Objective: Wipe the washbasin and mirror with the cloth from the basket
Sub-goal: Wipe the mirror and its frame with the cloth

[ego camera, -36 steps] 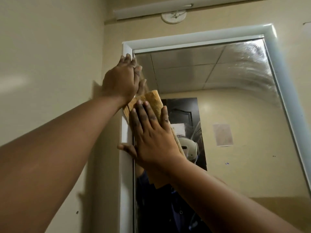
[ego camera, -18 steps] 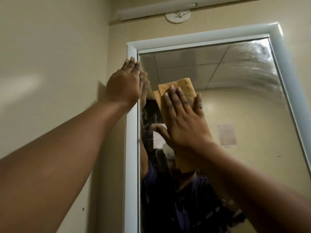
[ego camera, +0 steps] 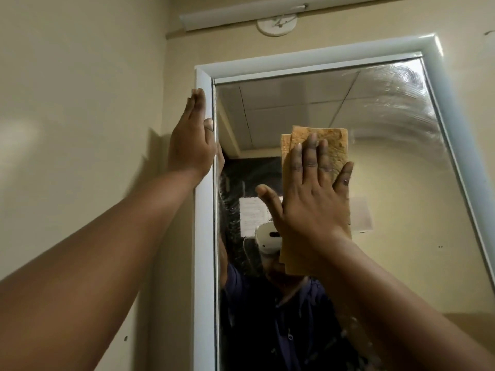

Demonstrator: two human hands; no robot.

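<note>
the mirror-wiping step is in hand: the right hand (ego camera: 310,199) presses the folded cloth (ego camera: 325,145) flat against the mirror (ego camera: 388,183) with straight, spread fingers, in its upper half, nearer the left edge. the left hand (ego camera: 191,145), fingers straight, rests on the mirror's frame (ego camera: 205,236) at that edge. smears show by the top right corner, so the next stroke likely calls for sliding the cloth that way under even pressure.

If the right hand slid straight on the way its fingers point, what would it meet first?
Probably only bare mirror glass, then the white frame's top edge. The right hand points upward, flat on the cloth.
</note>
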